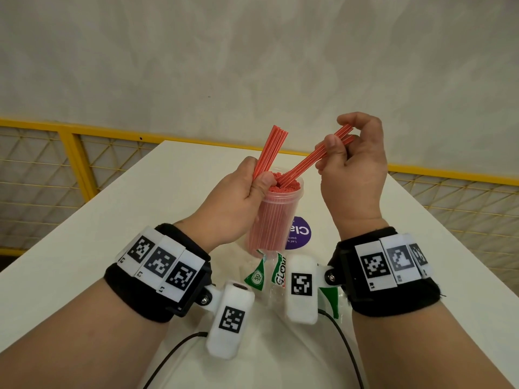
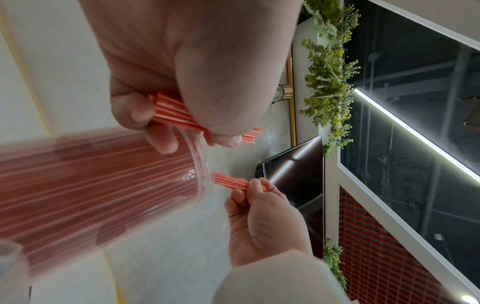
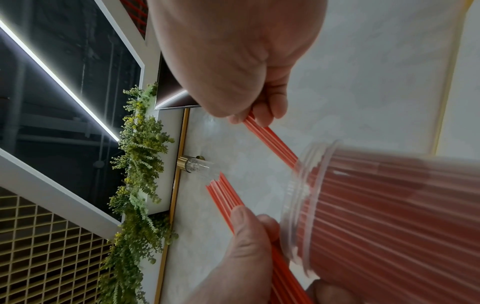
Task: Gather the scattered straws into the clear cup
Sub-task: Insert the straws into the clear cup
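Note:
A clear cup (image 1: 266, 217), packed with red straws, stands tilted over the white table (image 1: 140, 220). My left hand (image 1: 252, 186) grips a separate bundle of red straws (image 1: 271, 150) that points up beside the cup's rim; its fingers lie against the cup (image 2: 91, 185). My right hand (image 1: 334, 148) pinches a few more straws (image 1: 303, 164) between thumb and fingers, and their lower ends dip into the cup's mouth. The right wrist view shows this pinch (image 3: 249, 117), the cup (image 3: 389, 205) and the left hand's bundle (image 3: 223, 195).
A torn green-and-white plastic wrapper (image 1: 269, 273) lies on the table between my wrists. A purple round sticker (image 1: 300, 233) sits just behind the cup. A yellow mesh railing (image 1: 70, 153) runs along the table's far side.

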`<action>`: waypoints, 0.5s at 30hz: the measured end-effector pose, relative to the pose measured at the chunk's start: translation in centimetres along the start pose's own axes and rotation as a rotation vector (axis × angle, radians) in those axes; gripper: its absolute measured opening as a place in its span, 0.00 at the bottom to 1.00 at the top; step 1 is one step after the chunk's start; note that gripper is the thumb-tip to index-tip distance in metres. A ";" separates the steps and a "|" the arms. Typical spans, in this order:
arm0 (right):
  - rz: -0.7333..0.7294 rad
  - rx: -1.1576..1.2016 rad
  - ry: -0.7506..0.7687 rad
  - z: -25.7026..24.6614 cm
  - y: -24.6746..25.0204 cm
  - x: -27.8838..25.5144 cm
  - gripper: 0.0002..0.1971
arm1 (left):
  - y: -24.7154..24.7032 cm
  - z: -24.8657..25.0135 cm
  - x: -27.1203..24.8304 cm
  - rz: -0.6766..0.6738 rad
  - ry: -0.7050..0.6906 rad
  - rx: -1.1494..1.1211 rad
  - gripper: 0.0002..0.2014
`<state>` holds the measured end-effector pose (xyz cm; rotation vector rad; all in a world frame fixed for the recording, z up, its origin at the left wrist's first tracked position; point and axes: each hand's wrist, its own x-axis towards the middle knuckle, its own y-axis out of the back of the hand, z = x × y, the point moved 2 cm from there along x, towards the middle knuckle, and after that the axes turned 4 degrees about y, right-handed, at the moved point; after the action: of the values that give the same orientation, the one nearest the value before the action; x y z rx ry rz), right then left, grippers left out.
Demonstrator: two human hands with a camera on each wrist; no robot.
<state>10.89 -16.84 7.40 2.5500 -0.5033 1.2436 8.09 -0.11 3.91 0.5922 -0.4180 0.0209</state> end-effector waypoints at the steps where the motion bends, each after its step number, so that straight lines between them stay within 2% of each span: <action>1: -0.006 -0.003 0.001 0.0 0.0 0.0 0.10 | 0.0 0.0 0.0 0.000 -0.003 0.003 0.18; 8: -0.049 0.032 0.053 -0.5 0.2 0.3 0.14 | 0.0 0.0 0.0 0.002 -0.004 -0.010 0.16; 15: 0.005 0.084 -0.018 -0.7 -0.3 -0.3 0.16 | 0.0 -0.1 0.0 -0.004 -0.005 -0.007 0.17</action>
<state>10.33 -16.20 7.54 2.6327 -0.4713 1.2702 8.14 -0.06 3.89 0.5866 -0.4212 0.0140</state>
